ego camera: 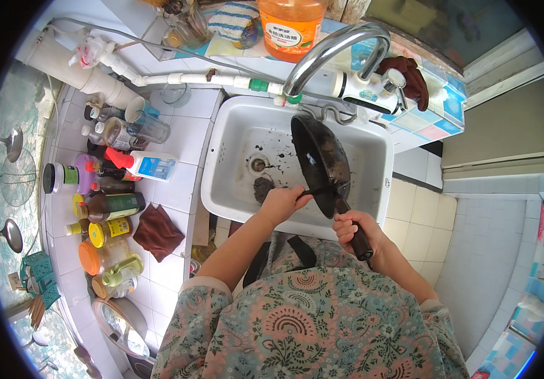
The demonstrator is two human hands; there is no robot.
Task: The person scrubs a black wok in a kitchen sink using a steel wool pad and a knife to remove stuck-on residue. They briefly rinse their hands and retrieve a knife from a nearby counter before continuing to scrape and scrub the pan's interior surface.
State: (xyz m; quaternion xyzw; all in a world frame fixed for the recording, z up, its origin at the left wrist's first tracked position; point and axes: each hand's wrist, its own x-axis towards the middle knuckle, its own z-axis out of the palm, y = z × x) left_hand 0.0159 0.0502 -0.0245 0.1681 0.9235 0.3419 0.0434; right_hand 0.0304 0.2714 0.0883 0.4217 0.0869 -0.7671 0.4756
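Observation:
A dark frying pan (321, 163) is tipped on its side over the white sink (371, 189), its outer face scorched and brownish. My right hand (359, 232) is closed round its dark handle (361, 242). In my left hand (284, 203) is a thin dark tool (317, 191), its far end against the pan near the handle; its exact kind cannot be told. A dark scouring pad (263, 188) lies in the sink beside the drain (258, 164), with black flakes scattered over the sink bottom.
Above the sink arches a chrome faucet (338, 42) with a white heater body (367, 94). An orange detergent jug (291, 28) stands on the ledge behind. Bottles, jars, a spray bottle (151, 166) and a brown cloth (159, 232) occupy the tiled counter at left.

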